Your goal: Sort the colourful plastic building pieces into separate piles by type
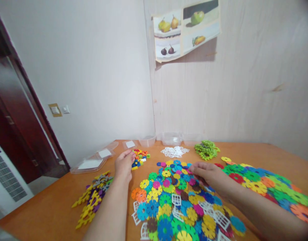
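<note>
My left hand (124, 163) hovers beside a small pile of colourful toy bricks (141, 154), its fingers closed in a pinch; what they hold, if anything, is too small to make out. Over the far right side of a broad heap of notched plastic discs (166, 199) is my right hand (206, 172). Its fingertips are pressed together by a pink bit at the heap, and I cannot tell whether they grip it. White plastic window pieces (176, 200) lie scattered among the discs. A separate pile of white pieces (175, 152) sits farther back, between my hands.
Green interlocking pieces (207, 149) lie at the back right. Larger notched discs (259, 187) cover the right side. Yellow, purple and grey pieces (93, 197) lie left of my left forearm. Clear tubs (171, 138) stand along the wall, with lids (90, 164) at the table's left edge.
</note>
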### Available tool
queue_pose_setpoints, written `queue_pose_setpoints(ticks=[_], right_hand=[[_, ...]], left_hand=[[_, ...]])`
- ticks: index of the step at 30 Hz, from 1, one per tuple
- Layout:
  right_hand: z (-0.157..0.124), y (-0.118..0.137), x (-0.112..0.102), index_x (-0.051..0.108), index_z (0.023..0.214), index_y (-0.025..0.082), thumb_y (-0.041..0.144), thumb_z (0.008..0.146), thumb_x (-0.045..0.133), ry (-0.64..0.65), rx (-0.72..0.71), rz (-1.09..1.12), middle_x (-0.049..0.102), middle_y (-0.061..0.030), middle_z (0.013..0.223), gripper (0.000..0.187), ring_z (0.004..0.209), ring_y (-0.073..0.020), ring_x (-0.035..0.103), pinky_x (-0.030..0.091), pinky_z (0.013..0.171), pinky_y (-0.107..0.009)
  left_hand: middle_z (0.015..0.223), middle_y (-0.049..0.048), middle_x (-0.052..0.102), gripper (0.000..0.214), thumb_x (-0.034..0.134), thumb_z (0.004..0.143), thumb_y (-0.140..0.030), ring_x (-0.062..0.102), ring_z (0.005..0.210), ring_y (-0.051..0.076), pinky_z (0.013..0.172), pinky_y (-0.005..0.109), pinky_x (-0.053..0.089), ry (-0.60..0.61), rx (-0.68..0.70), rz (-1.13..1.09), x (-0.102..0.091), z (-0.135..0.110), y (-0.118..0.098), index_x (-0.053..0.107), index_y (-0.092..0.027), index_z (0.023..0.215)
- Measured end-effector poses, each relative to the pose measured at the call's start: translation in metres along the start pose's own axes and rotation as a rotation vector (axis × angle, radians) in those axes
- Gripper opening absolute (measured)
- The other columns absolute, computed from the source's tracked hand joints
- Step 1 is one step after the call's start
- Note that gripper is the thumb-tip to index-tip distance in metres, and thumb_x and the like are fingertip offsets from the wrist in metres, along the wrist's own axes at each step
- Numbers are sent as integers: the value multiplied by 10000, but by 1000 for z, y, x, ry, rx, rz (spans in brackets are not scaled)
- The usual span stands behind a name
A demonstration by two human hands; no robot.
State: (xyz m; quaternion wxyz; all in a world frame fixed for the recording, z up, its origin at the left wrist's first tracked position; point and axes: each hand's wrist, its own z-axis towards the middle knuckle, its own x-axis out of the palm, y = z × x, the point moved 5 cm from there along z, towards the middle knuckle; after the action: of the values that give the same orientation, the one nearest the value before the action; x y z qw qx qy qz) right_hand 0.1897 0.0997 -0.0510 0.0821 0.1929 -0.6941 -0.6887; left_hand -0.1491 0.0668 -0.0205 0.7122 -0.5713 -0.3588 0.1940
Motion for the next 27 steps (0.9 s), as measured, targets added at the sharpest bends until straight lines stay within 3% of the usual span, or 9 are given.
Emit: queue_pose_setpoints(ticks=[5, 8, 11, 15, 18, 22, 27], right_hand=[[-4, 10, 1, 598, 767, 188, 249, 806, 521, 53, -168, -493, 634, 0, 663, 106, 597, -128, 564, 372, 540, -230], [-12, 21, 6, 642, 757, 201, 188, 757, 527, 62, -275, -812, 659, -11, 778, 116, 687, -139, 568, 352, 587, -235], [-18, 25, 12, 685, 852, 232, 191, 738, 547, 90, -312, -974, 660, -13, 859, 184, 727, -146, 566, 331, 611, -237], [-21, 25, 17, 698, 947, 268, 259, 771, 560, 86, -336, -1034, 650, -16, 870, 224, 739, -156, 571, 318, 618, -240], [-19, 23, 19, 699, 1014, 285, 313, 794, 567, 84, -329, -1040, 655, -13, 863, 258, 722, -155, 568, 313, 611, -242], [-15, 21, 17, 686, 1081, 304, 344, 774, 601, 80, -306, -1047, 673, -11, 909, 321, 746, -164, 576, 312, 610, -243], [-13, 20, 16, 702, 957, 268, 334, 793, 582, 69, -310, -1034, 677, -20, 892, 214, 762, -167, 585, 315, 617, -246]], left_hand=[[836, 70, 733, 226, 648, 734, -220, 686, 790, 159, 776, 284, 536, 183, 101, 175, 29, -21, -4, 691, -141, 942], [854, 70, 737, 243, 633, 757, -302, 682, 819, 186, 789, 302, 522, 347, 167, 305, 47, -38, -2, 701, -147, 932], [866, 43, 735, 268, 600, 795, -380, 667, 831, 195, 782, 301, 500, 524, 275, 477, 63, -58, -2, 707, -168, 919], [828, 10, 716, 293, 538, 850, -423, 639, 783, 184, 703, 269, 464, 743, 352, 672, 77, -85, 1, 705, -184, 881], [820, 3, 704, 303, 495, 880, -417, 626, 773, 174, 674, 252, 442, 839, 370, 707, 83, -98, 5, 696, -189, 876], [783, 1, 678, 316, 463, 902, -408, 605, 746, 162, 657, 242, 414, 886, 411, 742, 86, -105, 10, 688, -190, 857], [747, -7, 648, 325, 443, 913, -404, 578, 715, 152, 641, 233, 393, 887, 437, 764, 86, -107, 11, 675, -192, 834]])
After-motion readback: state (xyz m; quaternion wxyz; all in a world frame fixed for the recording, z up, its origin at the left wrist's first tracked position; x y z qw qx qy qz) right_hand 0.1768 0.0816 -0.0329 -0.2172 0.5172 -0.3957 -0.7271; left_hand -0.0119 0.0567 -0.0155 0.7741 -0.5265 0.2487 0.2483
